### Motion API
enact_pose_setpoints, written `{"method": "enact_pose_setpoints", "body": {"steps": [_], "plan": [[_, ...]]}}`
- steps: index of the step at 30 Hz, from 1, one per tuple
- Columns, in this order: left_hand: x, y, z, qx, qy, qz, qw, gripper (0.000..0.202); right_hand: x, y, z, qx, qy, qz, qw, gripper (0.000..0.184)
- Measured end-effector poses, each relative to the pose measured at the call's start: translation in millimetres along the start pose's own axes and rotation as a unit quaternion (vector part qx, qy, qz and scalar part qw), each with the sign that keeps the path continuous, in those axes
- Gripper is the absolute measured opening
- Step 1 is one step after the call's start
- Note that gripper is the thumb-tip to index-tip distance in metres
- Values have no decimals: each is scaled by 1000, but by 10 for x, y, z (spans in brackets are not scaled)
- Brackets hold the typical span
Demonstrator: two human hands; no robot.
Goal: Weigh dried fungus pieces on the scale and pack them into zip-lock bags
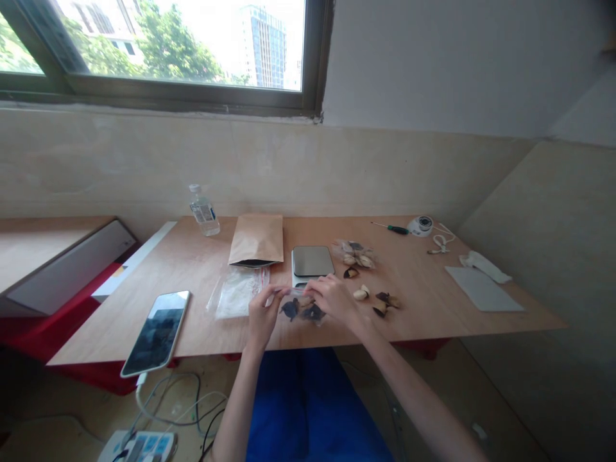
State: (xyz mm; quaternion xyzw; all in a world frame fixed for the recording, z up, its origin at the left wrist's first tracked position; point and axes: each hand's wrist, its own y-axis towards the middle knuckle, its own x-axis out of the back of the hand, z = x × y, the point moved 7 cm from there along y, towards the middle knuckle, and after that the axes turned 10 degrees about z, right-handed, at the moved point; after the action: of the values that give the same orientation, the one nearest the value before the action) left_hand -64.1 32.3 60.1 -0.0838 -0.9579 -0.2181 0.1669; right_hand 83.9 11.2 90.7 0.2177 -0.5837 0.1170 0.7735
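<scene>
Between my two hands is a small clear zip bag [302, 312] with dark and brown dried pieces inside, held by its top edge at the table's front. My left hand [263, 314] pinches the left end of that edge. My right hand [334, 298] has its fingers closed on the right end. Just behind them sits a digital scale [313, 261] with a bare metal plate, its front partly hidden by my right hand. Loose dried pieces [380, 309] and a pale one [361, 292] lie to the right of my right hand.
A filled clear bag [355, 254] lies right of the scale. Left are a kraft pouch [257, 239], flat clear bags [235, 295], a bottle [205, 210] and a phone [158, 330] on a cable. Far right: a screwdriver [397, 229], a camera [420, 226] and a white card [482, 290].
</scene>
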Motion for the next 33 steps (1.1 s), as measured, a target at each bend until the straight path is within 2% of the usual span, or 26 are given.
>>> {"method": "enact_pose_setpoints", "body": {"steps": [3,9,17,20,24,28,33], "plan": [[-23,-18,10,2,-11,-2,1000,19,-18,-19,-24,-1,7,0,1000,20],[27,-42,86,37,-48,-52,997,19,14,-71,-114,-9,5,-20,1000,16],[34,-53,102,50,-102,-61,992,24,14,-130,-234,-22,23,-27,999,16],[91,-69,121,65,-126,-85,986,29,9,-181,-321,-20,48,-30,998,19],[94,-67,113,73,-154,-91,981,34,44,-263,-401,-37,53,-50,997,26],[53,-89,169,94,-228,-143,959,34,98,-333,-458,-47,153,-70,985,23],[-202,-74,241,134,-370,-140,909,31,170,-454,-625,-99,254,-93,958,24]]}}
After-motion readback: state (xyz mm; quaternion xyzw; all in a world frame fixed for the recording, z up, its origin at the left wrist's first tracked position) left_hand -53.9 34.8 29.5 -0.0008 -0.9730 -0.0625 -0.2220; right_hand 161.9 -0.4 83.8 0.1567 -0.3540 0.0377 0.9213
